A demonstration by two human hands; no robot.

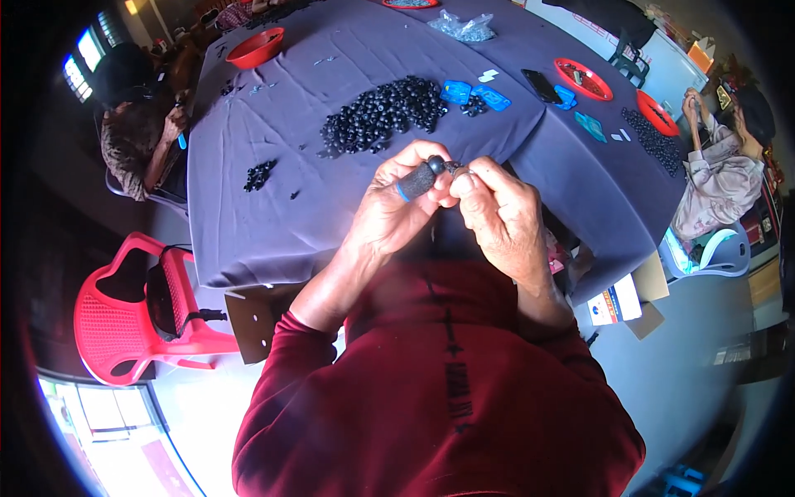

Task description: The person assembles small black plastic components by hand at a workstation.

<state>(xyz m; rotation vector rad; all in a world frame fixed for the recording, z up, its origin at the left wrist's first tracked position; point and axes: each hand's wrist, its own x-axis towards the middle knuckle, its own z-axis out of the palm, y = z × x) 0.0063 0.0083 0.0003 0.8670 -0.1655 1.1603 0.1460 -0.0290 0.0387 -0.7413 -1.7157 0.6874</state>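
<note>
The person's maroon top (397,398) lies nearest the camera, below the front edge of the cloth-covered table (248,224). At the left, a red chair (116,327) stands off the table's corner, a cardboard box (251,327) beside it. A broad stretch of cloth separates the left edge from a small cluster of black pieces (260,176), and more cloth runs to the large pile (383,116), beyond the hands. On the right, the cloth drops toward an open carton (652,277), apart from the right forearm.

The left hand (385,207) hangs near the front edge, its fingers drawn into a pinch on a black round piece (436,164), which sits at the tip of a dark finger sleeve (418,180). Just right of it, the right hand (505,214) pinches thumb to forefinger at a small dark bit (454,166); whether that joins the round piece cannot be told.
</note>
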